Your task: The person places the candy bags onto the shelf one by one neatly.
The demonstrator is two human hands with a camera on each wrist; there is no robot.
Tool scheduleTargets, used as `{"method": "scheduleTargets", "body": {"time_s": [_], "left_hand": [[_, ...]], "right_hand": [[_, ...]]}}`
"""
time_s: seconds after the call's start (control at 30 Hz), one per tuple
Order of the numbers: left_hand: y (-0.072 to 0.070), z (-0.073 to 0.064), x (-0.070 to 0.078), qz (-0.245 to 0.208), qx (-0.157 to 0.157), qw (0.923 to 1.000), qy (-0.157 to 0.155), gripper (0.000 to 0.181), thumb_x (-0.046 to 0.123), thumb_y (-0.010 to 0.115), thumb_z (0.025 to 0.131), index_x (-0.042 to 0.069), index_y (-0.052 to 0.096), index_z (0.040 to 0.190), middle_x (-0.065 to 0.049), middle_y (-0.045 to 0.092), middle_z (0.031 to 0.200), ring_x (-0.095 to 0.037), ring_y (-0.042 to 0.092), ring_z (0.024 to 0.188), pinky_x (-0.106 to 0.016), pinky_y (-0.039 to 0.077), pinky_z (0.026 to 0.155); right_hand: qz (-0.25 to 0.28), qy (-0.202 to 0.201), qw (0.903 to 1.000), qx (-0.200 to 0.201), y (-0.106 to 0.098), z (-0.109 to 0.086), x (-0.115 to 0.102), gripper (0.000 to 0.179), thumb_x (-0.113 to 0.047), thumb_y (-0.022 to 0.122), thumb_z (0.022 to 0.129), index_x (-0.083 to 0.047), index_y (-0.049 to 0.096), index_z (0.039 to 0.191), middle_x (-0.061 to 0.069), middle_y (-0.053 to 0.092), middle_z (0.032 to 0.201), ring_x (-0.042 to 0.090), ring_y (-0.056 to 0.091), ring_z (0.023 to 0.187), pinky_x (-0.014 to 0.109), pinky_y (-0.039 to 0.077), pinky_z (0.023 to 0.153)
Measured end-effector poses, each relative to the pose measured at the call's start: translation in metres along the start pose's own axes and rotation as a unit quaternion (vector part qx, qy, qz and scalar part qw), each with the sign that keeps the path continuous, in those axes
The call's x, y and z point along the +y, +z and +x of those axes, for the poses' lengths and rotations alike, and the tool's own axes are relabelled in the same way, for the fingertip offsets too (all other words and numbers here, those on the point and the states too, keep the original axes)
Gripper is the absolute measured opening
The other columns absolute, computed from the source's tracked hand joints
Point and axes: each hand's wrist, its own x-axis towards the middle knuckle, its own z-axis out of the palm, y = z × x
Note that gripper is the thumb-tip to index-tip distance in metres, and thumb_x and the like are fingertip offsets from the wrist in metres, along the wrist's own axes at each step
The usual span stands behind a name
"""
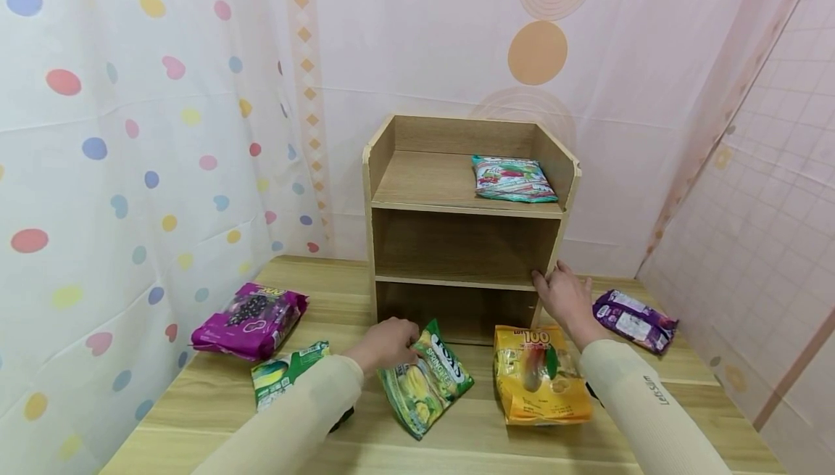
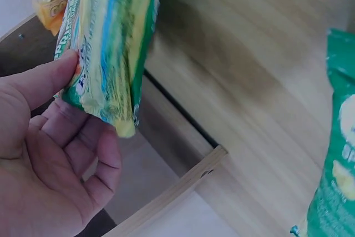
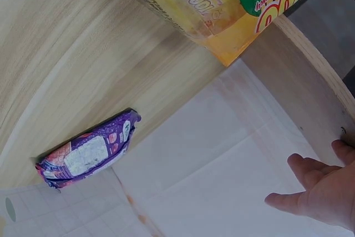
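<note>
In the head view my left hand [image 1: 389,344] pinches the upper left edge of a green and yellow Fox's candy bag [image 1: 427,381] in front of the shelf. The left wrist view shows the thumb on one face of this bag [image 2: 108,43] and fingers curled behind it. My right hand [image 1: 566,299] grips the right side panel of the wooden three-level shelf [image 1: 466,284], thumb at its front edge. Several fingers of the right hand [image 3: 321,184] stretch out beyond the panel in the right wrist view. A teal and white candy bag [image 1: 512,179] lies on the shelf's top level.
A yellow mango gummy bag [image 1: 538,381] stands before the shelf's right side. At right lies a purple packet [image 1: 635,320]. On the left are a purple grape bag [image 1: 251,320] and another green bag [image 1: 287,370], partly behind my left sleeve. Patterned curtains surround the wooden table [image 1: 470,453].
</note>
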Motion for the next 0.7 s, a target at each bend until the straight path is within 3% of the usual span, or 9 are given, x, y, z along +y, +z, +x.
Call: {"method": "scheduleTargets", "body": {"time_s": [0.2, 0.33, 0.7], "left_hand": [[-0.01, 0.001, -0.001, 0.004, 0.012, 0.9993, 0.036, 0.019, 0.007, 0.074, 0.087, 0.012, 0.058, 0.078, 0.004, 0.05, 0.067, -0.012, 0.041, 0.06, -0.029, 0.034, 0.056], [-0.014, 0.002, -0.003, 0.008, 0.015, 0.9983, 0.057, 0.015, 0.007, 0.074, 0.087, 0.011, 0.06, 0.081, 0.004, 0.05, 0.067, -0.011, 0.039, 0.058, -0.027, 0.034, 0.055], [-0.025, 0.0, -0.001, -0.002, 0.024, 0.9973, 0.069, 0.011, 0.008, 0.075, 0.087, 0.009, 0.064, 0.09, 0.005, 0.052, 0.069, -0.011, 0.043, 0.06, -0.029, 0.039, 0.058]], "right_hand": [[0.001, -0.001, 1.0, 0.0, 0.0, 0.0, 0.0, 0.053, -0.033, 0.038, 0.106, 0.005, 0.07, 0.089, 0.032, 0.037, 0.148, 0.043, 0.028, 0.143, 0.073, 0.005, 0.108], [0.005, -0.002, 1.0, 0.0, 0.0, 0.0, 0.0, 0.053, -0.033, 0.038, 0.106, 0.005, 0.07, 0.088, 0.032, 0.037, 0.148, 0.043, 0.027, 0.143, 0.073, 0.004, 0.108], [0.003, 0.0, 1.0, 0.0, 0.001, 0.001, 0.002, 0.053, -0.033, 0.039, 0.106, 0.003, 0.069, 0.082, 0.032, 0.037, 0.148, 0.044, 0.029, 0.142, 0.073, 0.005, 0.108]]}}
